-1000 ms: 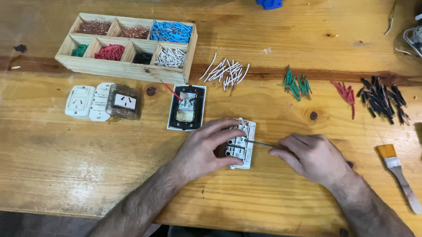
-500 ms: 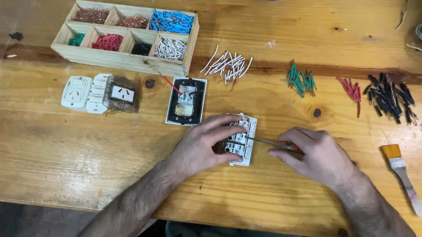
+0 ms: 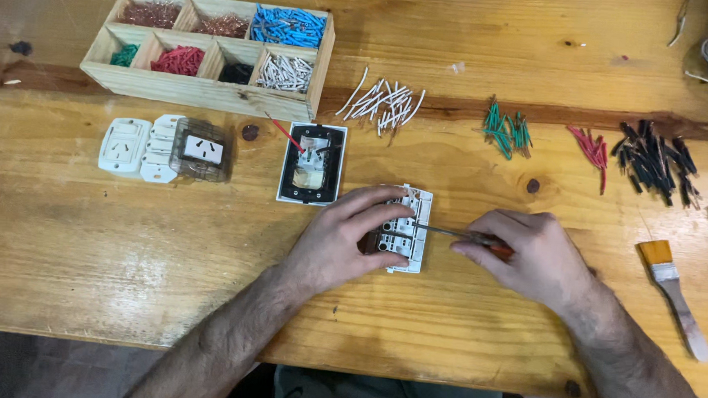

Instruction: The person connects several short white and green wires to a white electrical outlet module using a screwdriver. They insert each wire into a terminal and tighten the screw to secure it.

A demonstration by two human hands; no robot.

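Little has changed since the earlier frames: both hands stay at the white socket [image 3: 408, 229], which lies on the table [image 3: 80, 264] just right of the black-framed socket [image 3: 311, 174]. The left hand [image 3: 343, 239] still pins it down, fingers curled over its left side. The right hand [image 3: 531, 255] keeps a closed grip on a screwdriver [image 3: 458, 234], its tip against the socket's middle. The view has drifted slightly, so the tray [image 3: 205, 91] now sits lower in frame. The brush [image 3: 674, 292] rests well right of the socket.
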